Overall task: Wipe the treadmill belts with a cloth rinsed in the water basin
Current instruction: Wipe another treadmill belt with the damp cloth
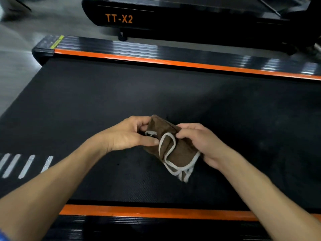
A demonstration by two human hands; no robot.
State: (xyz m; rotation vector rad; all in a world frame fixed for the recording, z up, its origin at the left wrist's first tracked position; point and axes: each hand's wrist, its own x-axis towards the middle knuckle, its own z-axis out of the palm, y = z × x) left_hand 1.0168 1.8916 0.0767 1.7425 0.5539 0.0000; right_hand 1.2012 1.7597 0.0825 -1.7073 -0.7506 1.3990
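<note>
A brown cloth (175,150) with a white hem is bunched and folded just above the black treadmill belt (121,94). My left hand (128,134) pinches its left side, thumb pressed against the fabric. My right hand (199,141) grips the right side with curled fingers. Both hands hold the cloth between them over the middle of the belt. The water basin is not in view.
Orange-trimmed side rails run along the belt's far edge (156,60) and near edge (147,212). White stripes (26,165) mark the belt at the left. A second treadmill (156,16) labelled TT-X2 stands behind. Grey floor (20,40) lies at the upper left.
</note>
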